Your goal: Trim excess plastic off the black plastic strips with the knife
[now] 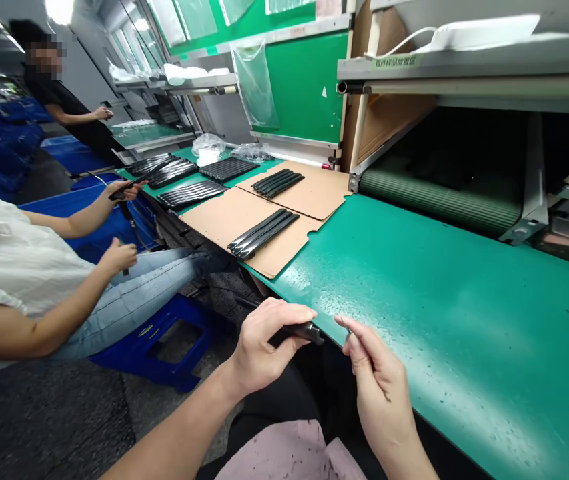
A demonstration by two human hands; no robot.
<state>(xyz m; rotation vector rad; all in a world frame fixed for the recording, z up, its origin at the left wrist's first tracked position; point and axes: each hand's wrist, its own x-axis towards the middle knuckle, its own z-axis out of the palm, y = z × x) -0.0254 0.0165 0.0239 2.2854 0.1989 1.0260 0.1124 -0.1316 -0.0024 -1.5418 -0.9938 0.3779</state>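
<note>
My left hand [264, 343] is closed around a thin black strip [304, 331] held at the front edge of the green worktable [439, 313]. My right hand [377, 383] is just to its right, fingers pinched together on something small I cannot make out. On the brown cardboard sheet [224, 220] ahead lies a bundle of black strips [263, 233]. A second bundle of black strips [277, 183] rests on another cardboard sheet [319, 193] behind it.
A co-worker sits to my left on a blue stool [159, 340], holding a black strip [129, 189]. More rows of black strips [191, 193] lie farther along the table. A roller conveyor [439, 200] runs under a shelf. Another person stands at the far left.
</note>
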